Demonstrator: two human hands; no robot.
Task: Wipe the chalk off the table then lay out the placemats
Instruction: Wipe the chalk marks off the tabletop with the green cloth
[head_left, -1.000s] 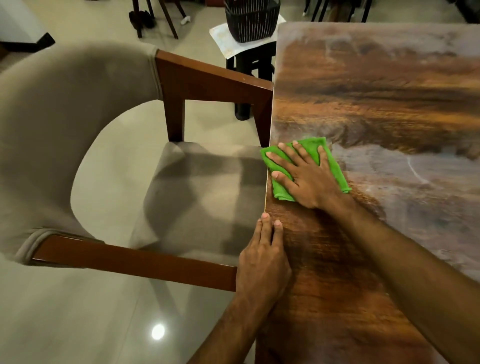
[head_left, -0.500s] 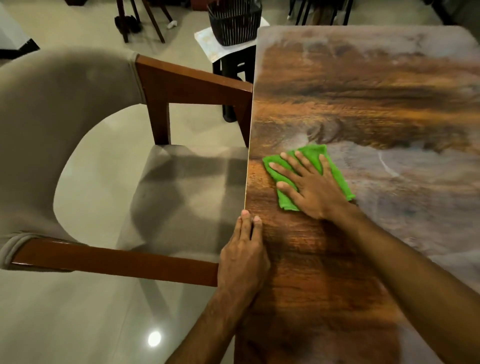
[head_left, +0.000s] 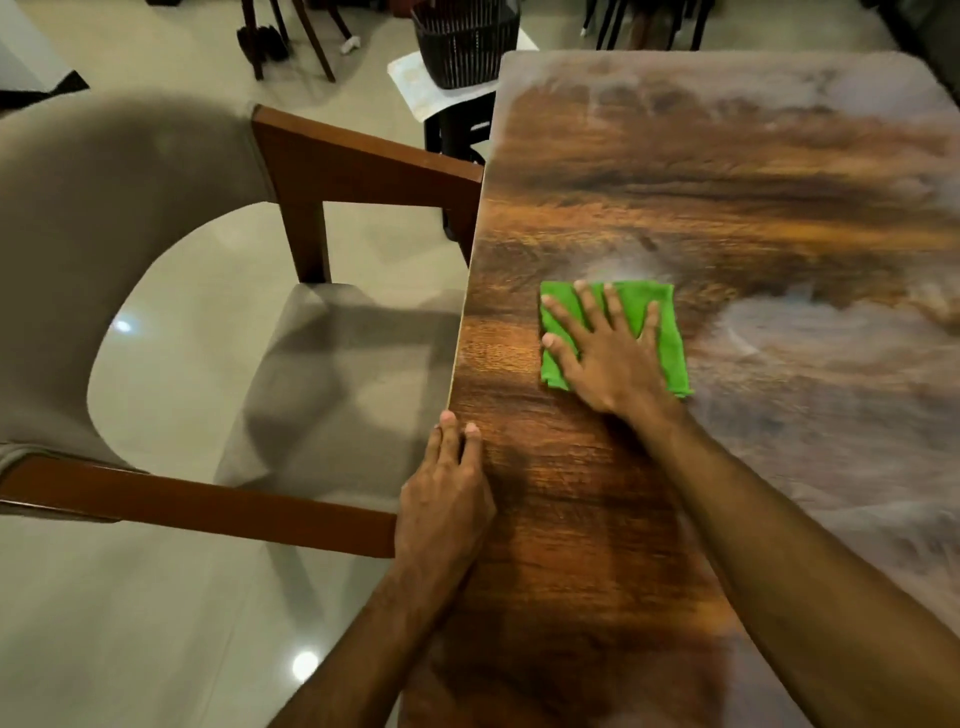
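Note:
A wooden table (head_left: 701, 218) fills the right side of the head view, with hazy white chalk smears (head_left: 810, 338) across its middle and far end. My right hand (head_left: 608, 353) presses flat, fingers spread, on a folded green cloth (head_left: 662, 332) a little in from the table's left edge. My left hand (head_left: 447, 493) rests with straight fingers on that left edge, nearer to me. The wood around the left hand looks dark and free of chalk. No placemats are in view.
A padded armchair (head_left: 171, 291) with wooden arms stands close against the table's left side. Beyond it a dark ribbed basket (head_left: 462, 41) sits on a white sheet on a small black stool. Chair legs stand at the far end on the tiled floor.
My right hand has slid the green cloth to the right, away from the table's left edge and toward the chalk haze. My left hand stays on the edge.

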